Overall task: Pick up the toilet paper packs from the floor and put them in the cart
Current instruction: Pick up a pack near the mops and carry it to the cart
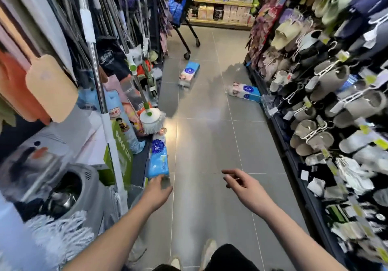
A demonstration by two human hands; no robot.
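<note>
Store aisle, gray tile floor [210, 144]. Left hand [156, 195] is seen at the near end of a blue toilet paper pack [157, 157] by the left shelf base; the fingers are wrapped over the pack's end, so the grip is taken as closed on it, though blur hides the fingertips. Whether this pack rests on the floor or is lifted cannot be told. Right hand [241, 183] is held over the tiles, fingers loosely spread, grip wide, nothing in it.

Second pack [189, 73] lies mid-aisle on the floor, smeared by motion blur. Third pack [244, 92] lies against the base of the right slipper rack [327, 94].

Shopping cart [184, 16] stands at the far end; only its lower frame, wheels and a blue item are made out, the basket top being cut off. A mop head [152, 121] stands just beyond the near pack. Print on the packs is unreadable.
</note>
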